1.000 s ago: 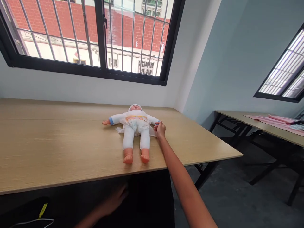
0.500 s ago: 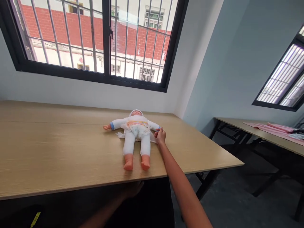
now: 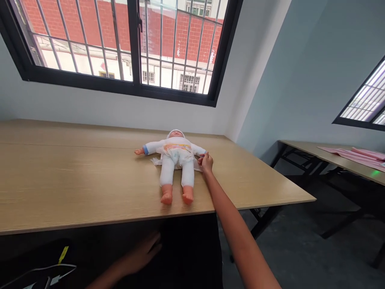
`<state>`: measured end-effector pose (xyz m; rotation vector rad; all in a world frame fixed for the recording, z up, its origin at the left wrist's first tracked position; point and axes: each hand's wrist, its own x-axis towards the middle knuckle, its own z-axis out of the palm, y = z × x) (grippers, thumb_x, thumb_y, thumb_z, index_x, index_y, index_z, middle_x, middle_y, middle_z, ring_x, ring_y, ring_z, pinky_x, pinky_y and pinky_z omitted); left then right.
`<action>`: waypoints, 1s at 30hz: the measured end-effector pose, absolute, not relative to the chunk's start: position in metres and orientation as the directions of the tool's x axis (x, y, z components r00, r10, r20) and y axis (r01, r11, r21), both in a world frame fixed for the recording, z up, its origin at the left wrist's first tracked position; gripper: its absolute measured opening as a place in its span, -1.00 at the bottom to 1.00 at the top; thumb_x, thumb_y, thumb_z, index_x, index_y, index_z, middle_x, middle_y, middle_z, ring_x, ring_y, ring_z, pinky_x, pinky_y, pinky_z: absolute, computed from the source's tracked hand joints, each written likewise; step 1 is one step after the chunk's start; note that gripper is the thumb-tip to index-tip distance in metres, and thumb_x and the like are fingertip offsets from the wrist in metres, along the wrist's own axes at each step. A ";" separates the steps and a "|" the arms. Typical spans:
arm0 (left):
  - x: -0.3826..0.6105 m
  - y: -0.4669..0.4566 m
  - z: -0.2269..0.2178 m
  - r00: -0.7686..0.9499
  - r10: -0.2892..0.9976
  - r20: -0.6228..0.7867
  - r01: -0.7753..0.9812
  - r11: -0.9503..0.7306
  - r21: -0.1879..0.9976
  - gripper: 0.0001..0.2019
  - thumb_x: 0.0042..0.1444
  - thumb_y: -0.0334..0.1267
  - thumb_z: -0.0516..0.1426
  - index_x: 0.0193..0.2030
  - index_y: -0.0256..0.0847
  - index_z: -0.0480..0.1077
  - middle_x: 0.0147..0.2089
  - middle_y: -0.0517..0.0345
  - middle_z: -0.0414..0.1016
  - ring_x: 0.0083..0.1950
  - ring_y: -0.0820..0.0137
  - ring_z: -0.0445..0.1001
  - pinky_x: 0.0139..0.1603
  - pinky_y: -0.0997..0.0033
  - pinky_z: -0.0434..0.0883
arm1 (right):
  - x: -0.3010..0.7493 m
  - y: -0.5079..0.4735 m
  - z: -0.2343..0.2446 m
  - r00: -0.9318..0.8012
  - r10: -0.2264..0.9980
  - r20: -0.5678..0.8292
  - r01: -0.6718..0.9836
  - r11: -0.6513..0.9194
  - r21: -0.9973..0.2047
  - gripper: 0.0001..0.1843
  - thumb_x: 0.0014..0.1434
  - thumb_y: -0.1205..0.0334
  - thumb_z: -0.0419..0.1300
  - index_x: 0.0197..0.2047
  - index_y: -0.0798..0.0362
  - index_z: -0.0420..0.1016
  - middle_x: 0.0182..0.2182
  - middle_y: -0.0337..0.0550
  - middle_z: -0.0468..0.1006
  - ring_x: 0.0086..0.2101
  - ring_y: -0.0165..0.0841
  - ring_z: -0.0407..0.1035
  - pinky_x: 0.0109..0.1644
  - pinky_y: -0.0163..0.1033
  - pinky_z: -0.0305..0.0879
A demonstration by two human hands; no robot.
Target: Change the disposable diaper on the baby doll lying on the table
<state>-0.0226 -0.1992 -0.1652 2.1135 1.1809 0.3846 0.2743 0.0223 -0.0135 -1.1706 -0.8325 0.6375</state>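
A baby doll [image 3: 187, 172] in a white suit with blue cuffs lies on its back on the wooden table [image 3: 75, 180], its feet toward me. A white diaper [image 3: 178, 154] with an orange-yellow band covers its lower belly, and its white side flaps spread out beneath the hips. My right hand [image 3: 207, 162] is closed around the doll's hand at the right cuff; the fingers mostly hide what is in them. Below the table edge, in shadow, my left hand [image 3: 147, 249] hangs over my dark-clothed lap, fingers stretched and holding nothing.
Behind the table is a wall with a barred window [image 3: 135, 48]. To the right stands a second table [image 3: 303, 149] bearing pink cloth [image 3: 357, 155]. At lower left, under the table, are a yellow tag [image 3: 63, 255] and a pale cable [image 3: 39, 268].
My left hand has moved left and down, away from the table edge. The right hand stays at the doll's hand. The view has tilted slightly downward.
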 end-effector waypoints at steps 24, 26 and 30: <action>-0.046 -0.210 -0.176 0.487 0.852 -0.192 0.691 -0.242 0.681 -0.51 0.30 0.06 -0.04 0.23 -0.13 0.38 0.37 -0.01 0.30 0.39 0.07 0.23 0.46 -0.04 0.05 | 0.273 0.021 -0.009 0.554 0.811 0.190 -0.027 0.245 -0.969 -0.54 0.39 0.01 -0.14 -0.44 0.04 0.33 -0.77 -0.34 0.31 -0.74 -0.46 0.18 -0.60 -0.37 0.13; -0.019 -0.195 -0.167 0.549 0.827 -0.118 0.654 -0.337 0.677 -0.54 0.31 0.01 -0.04 0.20 -0.14 0.40 0.35 -0.02 0.33 0.38 0.09 0.25 0.45 0.00 0.07 | 0.273 0.020 -0.008 0.553 0.811 0.193 -0.024 0.246 -0.969 -0.54 0.39 0.01 -0.15 -0.44 0.03 0.33 -0.78 -0.34 0.30 -0.74 -0.45 0.17 -0.60 -0.36 0.13; 0.049 -0.156 -0.149 0.592 0.801 0.095 0.603 -0.517 0.607 -0.53 0.31 -0.01 0.01 0.27 -0.12 0.33 0.38 -0.02 0.28 0.40 0.01 0.19 0.45 -0.08 0.01 | 0.272 0.016 -0.006 0.558 0.806 0.195 -0.014 0.244 -0.970 -0.54 0.39 0.02 -0.16 -0.44 0.02 0.32 -0.78 -0.35 0.30 -0.74 -0.45 0.19 -0.60 -0.36 0.14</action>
